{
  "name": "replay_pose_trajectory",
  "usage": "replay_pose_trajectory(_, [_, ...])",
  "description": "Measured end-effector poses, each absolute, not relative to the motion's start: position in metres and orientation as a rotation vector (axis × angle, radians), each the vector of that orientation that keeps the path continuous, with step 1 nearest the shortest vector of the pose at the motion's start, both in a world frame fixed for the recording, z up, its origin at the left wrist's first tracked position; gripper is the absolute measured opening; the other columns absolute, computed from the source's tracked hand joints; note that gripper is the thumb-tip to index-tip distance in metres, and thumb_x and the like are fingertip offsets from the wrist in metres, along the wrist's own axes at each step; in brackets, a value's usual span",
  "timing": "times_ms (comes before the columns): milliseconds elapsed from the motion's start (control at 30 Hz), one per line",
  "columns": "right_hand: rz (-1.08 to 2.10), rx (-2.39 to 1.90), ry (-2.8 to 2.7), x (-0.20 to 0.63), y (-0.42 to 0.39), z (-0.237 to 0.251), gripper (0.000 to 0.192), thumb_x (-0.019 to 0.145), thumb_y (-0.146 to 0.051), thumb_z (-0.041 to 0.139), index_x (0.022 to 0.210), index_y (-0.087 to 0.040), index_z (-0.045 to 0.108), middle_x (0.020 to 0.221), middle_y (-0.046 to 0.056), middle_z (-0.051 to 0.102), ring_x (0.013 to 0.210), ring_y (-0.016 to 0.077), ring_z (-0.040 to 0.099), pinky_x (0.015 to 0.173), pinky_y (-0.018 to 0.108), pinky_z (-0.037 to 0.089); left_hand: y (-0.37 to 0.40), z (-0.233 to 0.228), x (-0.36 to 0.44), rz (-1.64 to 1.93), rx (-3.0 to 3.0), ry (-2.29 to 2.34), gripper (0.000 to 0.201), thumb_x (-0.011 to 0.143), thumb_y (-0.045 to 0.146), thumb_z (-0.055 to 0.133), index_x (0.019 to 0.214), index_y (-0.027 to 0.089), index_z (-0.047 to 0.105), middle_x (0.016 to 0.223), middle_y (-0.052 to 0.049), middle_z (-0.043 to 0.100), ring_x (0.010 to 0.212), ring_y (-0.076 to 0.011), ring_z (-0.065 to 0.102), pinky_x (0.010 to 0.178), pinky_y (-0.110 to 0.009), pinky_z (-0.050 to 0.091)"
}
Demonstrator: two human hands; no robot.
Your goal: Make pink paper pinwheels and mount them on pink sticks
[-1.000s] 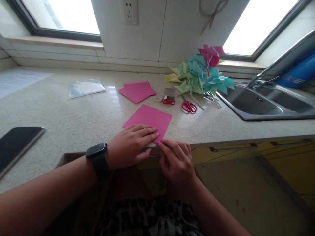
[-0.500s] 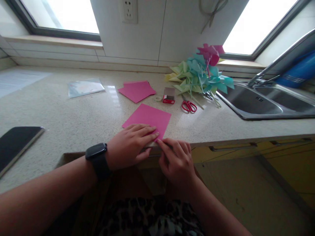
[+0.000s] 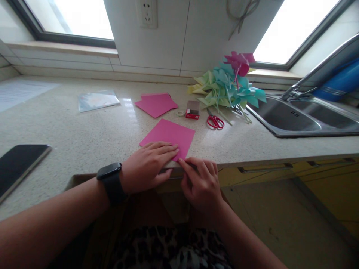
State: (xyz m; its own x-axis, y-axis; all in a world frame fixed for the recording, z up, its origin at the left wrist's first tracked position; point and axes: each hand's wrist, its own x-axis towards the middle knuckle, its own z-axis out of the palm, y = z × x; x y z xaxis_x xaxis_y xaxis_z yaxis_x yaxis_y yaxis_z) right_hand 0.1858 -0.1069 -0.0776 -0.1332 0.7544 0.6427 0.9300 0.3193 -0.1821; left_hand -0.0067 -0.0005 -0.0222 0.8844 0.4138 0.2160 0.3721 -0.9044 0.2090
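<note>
A square sheet of pink paper (image 3: 171, 132) lies turned cornerwise on the speckled counter, its near corner at the front edge. My left hand (image 3: 148, 162) rests flat over the near left part, fingers stretched out and thumb apart; a black watch (image 3: 110, 179) is on that wrist. At the near corner, my right hand (image 3: 200, 179) is closed with curled fingers, the index fingertip pressing on the paper. Its palm and the inside of the fingers are hidden. Beyond the sheet lie more pink sheets (image 3: 157, 104), overlapping.
Behind the sheet are a roll of tape (image 3: 181, 113), a small red box (image 3: 192, 110) and red-handled scissors (image 3: 215, 121). Paper pinwheels (image 3: 230, 84) lie by the sink (image 3: 288, 116). A clear packet (image 3: 98, 101) and a dark flat object (image 3: 21, 164) are to the left.
The left fingers have drawn back slightly from the near corner, showing a little more of the paper there. My right hand has hardly moved.
</note>
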Motion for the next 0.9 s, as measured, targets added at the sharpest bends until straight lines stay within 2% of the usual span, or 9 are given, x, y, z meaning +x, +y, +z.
replay_pose_trajectory(167, [-0.321, -1.436, -1.926, 0.1873, -0.1096, -0.0783, 0.038, 0.088, -0.013, 0.06, 0.124, -0.018, 0.068, 0.115, 0.009, 0.069, 0.1, 0.0253, 0.059, 0.089, 0.045, 0.045, -0.0003, -0.0221, -0.0063, 0.378, 2.914, 0.596, 0.054, 0.092, 0.029, 0.061, 0.144, 0.014, 0.053, 0.149, -0.012, 0.056, 0.137, -0.0295, 0.05, 0.115, -0.048, 0.041])
replay_pose_trajectory(567, [-0.379, -1.535, -1.966, 0.1846, -0.1053, -0.0732, 0.043, 0.088, -0.018, 0.061, 0.131, -0.02, 0.066, 0.111, 0.009, 0.067, 0.097, 0.027, 0.056, 0.085, 0.047, 0.043, -0.0014, -0.023, -0.0069, 0.361, 2.992, 0.599, 0.058, 0.092, 0.03, 0.059, 0.146, 0.012, 0.05, 0.152, -0.013, 0.052, 0.14, -0.0301, 0.047, 0.118, -0.049, 0.037])
replay_pose_trajectory(900, [-0.44, -1.644, -1.989, 0.178, -0.1007, -0.0696, 0.05, 0.088, -0.024, 0.062, 0.138, -0.021, 0.061, 0.106, 0.01, 0.065, 0.094, 0.0279, 0.052, 0.081, 0.047, 0.038, -0.0033, -0.021, -0.0056, 0.372, 2.91, 0.659, 0.054, 0.09, 0.029, 0.061, 0.141, 0.011, 0.054, 0.148, -0.015, 0.056, 0.139, -0.0296, 0.049, 0.118, -0.047, 0.039])
